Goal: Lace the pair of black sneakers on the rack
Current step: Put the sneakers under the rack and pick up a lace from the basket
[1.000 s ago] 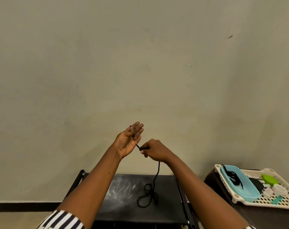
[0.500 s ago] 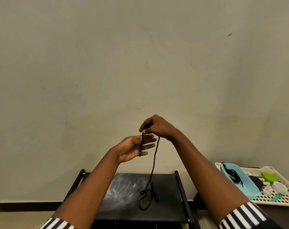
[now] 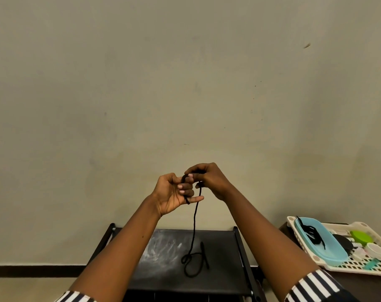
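Note:
A black shoelace (image 3: 194, 225) hangs from my raised hands down to the black rack top (image 3: 220, 271), where its lower end lies in a loose loop. My left hand (image 3: 174, 192) has its fingers curled with the lace wound around them. My right hand (image 3: 209, 179) pinches the lace just above and beside the left fingers. Both hands are held up in front of the wall. No sneakers are in view.
A white perforated basket (image 3: 359, 264) sits on a dark surface at the right. It holds a light blue tray (image 3: 329, 249) with another black lace (image 3: 311, 232), a green lid (image 3: 360, 235) and small containers. The beige wall fills the background.
My right hand has come down from above to meet the left. The left fingers have curled around the lace, which now wraps them. The lace's loop on the rack has shifted slightly.

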